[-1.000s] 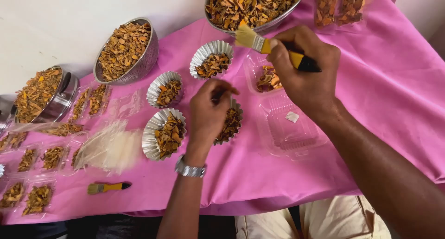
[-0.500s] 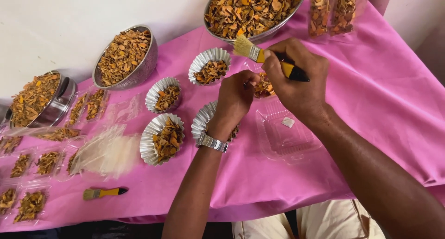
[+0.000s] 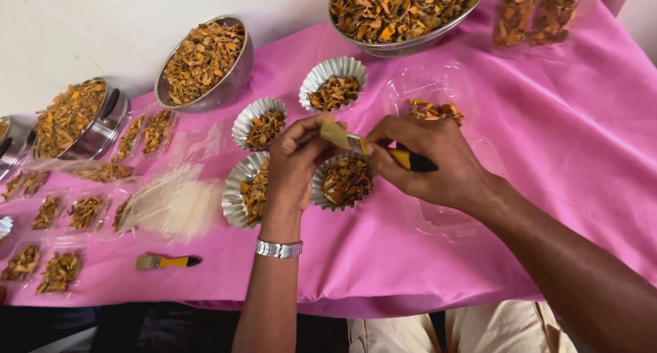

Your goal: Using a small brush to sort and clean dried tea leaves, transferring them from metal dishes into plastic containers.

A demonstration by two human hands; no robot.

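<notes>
Right hand gripping a yellow-handled brush, bristles at 10 o'clock touching curled left hand, foil cup of dried pieces beneath, pink table

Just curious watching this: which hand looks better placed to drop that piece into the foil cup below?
Probably the left hand: it pinches the piece right above the foil cup, while the right hand is busy gripping the brush.
</notes>
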